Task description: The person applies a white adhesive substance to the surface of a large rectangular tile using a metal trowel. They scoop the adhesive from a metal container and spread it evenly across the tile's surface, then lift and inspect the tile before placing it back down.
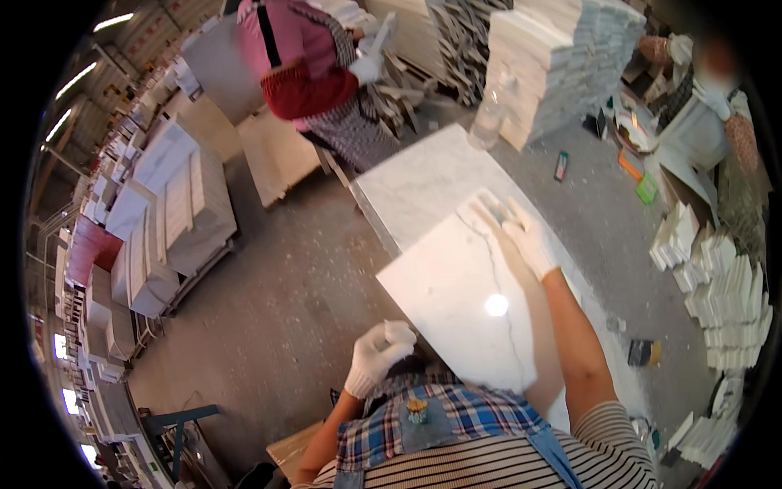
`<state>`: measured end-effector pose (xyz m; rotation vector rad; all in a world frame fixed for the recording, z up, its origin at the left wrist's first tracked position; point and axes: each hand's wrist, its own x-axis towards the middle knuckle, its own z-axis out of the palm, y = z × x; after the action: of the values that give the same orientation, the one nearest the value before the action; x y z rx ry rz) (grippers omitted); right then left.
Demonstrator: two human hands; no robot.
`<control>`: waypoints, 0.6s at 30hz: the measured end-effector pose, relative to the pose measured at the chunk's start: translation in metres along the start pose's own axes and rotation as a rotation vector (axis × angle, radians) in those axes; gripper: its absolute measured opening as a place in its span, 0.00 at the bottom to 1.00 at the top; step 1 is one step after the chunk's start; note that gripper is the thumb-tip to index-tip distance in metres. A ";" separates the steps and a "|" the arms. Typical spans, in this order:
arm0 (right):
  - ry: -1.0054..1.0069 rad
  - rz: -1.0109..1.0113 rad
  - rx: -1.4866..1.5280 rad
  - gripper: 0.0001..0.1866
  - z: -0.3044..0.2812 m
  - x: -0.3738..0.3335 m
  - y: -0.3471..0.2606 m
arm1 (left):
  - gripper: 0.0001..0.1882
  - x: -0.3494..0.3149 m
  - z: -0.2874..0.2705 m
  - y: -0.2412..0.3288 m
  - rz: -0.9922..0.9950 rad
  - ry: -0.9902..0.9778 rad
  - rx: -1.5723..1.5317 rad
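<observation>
Left: gloved left hand [381,355], fingers curled; can't tell whether they hold anything. Next, apron patch [418,411], too small to read. White tile [452,297], dark-veined, over the pale counter [432,178]; long axis apparently points outward from the body. Right: gloved right hand [528,238], fingers parted at tile's far edge; grip unclear.

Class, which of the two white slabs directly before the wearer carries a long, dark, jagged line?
The nearer slab, touched by the right hand; the farther slab shows only faint grey clouding.
</observation>
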<state>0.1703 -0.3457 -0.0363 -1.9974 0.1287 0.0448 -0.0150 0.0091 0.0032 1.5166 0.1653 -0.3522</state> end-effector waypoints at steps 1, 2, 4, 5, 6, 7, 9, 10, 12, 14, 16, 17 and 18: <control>0.035 -0.040 -0.041 0.25 -0.004 0.004 0.007 | 0.17 0.000 0.004 0.007 0.008 0.035 0.003; 0.068 -0.080 -0.085 0.23 -0.004 0.007 0.018 | 0.17 -0.004 0.001 -0.002 0.026 0.038 0.064; 0.151 -0.131 -0.080 0.20 0.001 0.011 0.017 | 0.19 -0.010 -0.003 -0.002 0.007 0.048 0.056; 0.205 -0.129 -0.038 0.19 0.008 0.013 0.016 | 0.18 -0.012 -0.003 -0.001 0.016 0.055 0.058; 0.259 -0.125 0.006 0.18 0.016 0.014 0.013 | 0.17 -0.014 -0.005 -0.002 0.024 0.063 0.061; 0.296 -0.138 0.010 0.17 0.023 0.020 0.016 | 0.17 -0.016 -0.006 -0.001 0.032 0.067 0.068; 0.368 -0.163 0.023 0.15 0.041 0.033 0.022 | 0.12 -0.019 -0.006 0.000 0.040 0.097 0.022; 0.324 0.000 0.082 0.13 0.053 0.023 0.000 | 0.10 -0.021 -0.008 -0.001 0.056 0.109 -0.003; 0.245 -0.108 0.037 0.12 0.101 0.018 0.005 | 0.05 -0.022 -0.013 0.005 0.152 0.099 -0.019; 0.037 -0.261 0.010 0.13 0.158 -0.012 -0.014 | 0.05 -0.027 -0.025 0.011 0.164 0.214 0.018; -0.172 -0.442 0.051 0.13 0.198 -0.063 -0.036 | 0.08 -0.031 -0.043 0.025 0.178 0.286 0.067; -0.250 -0.481 0.132 0.14 0.204 -0.088 -0.054 | 0.10 -0.034 -0.050 0.028 0.231 0.326 0.124; -0.281 -0.391 0.392 0.11 0.206 -0.110 -0.078 | 0.17 -0.038 -0.044 0.046 0.191 0.397 0.058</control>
<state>0.0749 -0.1190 -0.0417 -1.5751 -0.4057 0.0446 -0.0309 0.0584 0.0563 1.6329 0.3221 0.1003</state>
